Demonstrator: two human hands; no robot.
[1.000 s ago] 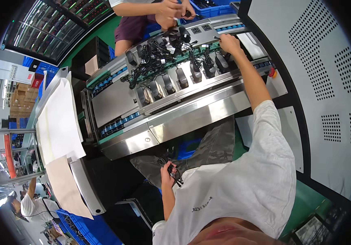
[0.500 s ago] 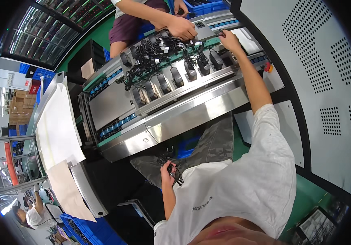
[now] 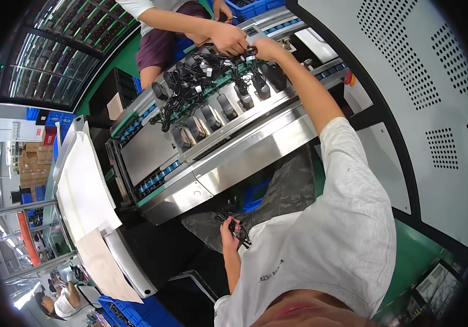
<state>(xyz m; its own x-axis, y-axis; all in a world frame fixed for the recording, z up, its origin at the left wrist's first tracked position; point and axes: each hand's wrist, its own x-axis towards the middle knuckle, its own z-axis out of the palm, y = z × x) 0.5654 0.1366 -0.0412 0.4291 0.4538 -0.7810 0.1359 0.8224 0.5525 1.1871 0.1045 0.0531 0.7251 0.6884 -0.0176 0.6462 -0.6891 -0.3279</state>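
My left hand point(image 3: 230, 235), low in front of my body, is closed round a bundled black cable point(image 3: 241, 233). My right arm reaches across a metal fixture, and my right hand point(image 3: 270, 50) pinches what looks like a black cable point(image 3: 252, 50) at its far right side. Black power adapters point(image 3: 227, 106) stand in a row of slots along the fixture's near side. Coiled black cables point(image 3: 177, 95) with pale tags lie heaped behind them. A co-worker's hand point(image 3: 230, 38) is right beside my right fingertips, over the same fixture; their other hand point(image 3: 223, 11) is farther back.
The fixture rests on a conveyor with blue rollers point(image 3: 157, 177) and a steel front rail point(image 3: 256, 144). A red knob point(image 3: 349, 78) sits at the right, beside a perforated grey cabinet point(image 3: 403, 65). A white sheet point(image 3: 84, 180) covers a surface at left. Blue bins point(image 3: 136, 312) stand lower left.
My right hand has moved left and inward, closer to the co-worker's hand. My left hand stays low with the cable. The whole view has shifted slightly.
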